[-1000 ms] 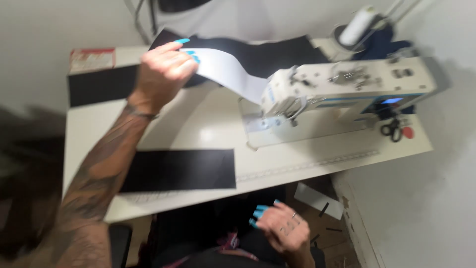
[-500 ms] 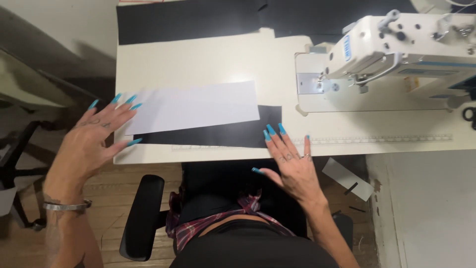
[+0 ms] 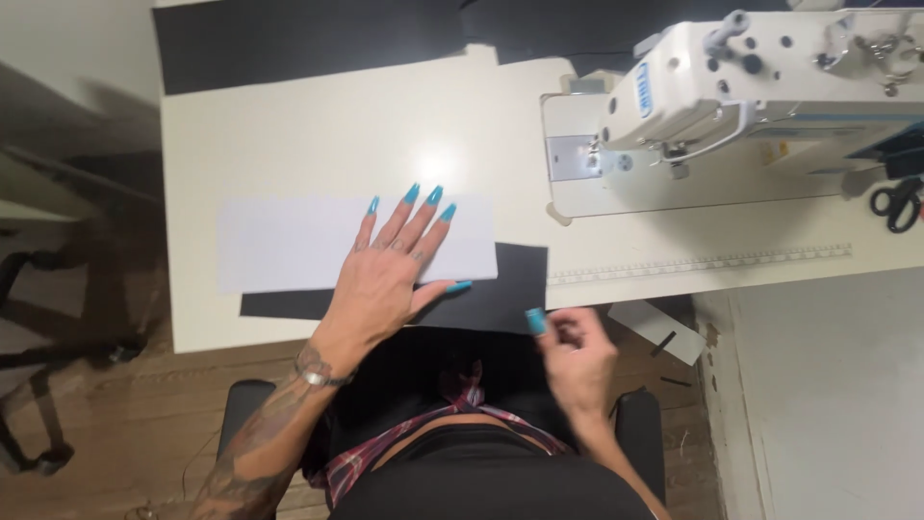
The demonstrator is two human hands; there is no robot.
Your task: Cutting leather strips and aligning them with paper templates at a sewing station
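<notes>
White strip (image 3: 289, 241) lies flat on the table (image 3: 289, 125), set over a black strip (image 3: 500, 289) so that only the black's near edge and right end show below and beside it; the two are roughly lined up but not square, the white sitting a little askew. Left hand (image 3: 390, 274) is spread wide, palm down, pressing the right part of the white strip, fingers fanned and holding nothing. Right hand (image 3: 573, 351) is blurred at the table's near edge, just beside the black strip's right corner; it looks to be pinching that corner, but the blur makes this uncertain. Judged from the layout: stacking is done, trueing of edges is under way, and nothing has reached the sewing machine (image 3: 751, 87), whose needle area stands bare and well apart from the strips. More black fabric (image 3: 308, 39) lies along the far edge, cut off by the frame top. Scissors (image 3: 900, 202) sit at the far right. The machine's right end is out of frame, and the person's lap hides the floor under the table.
</notes>
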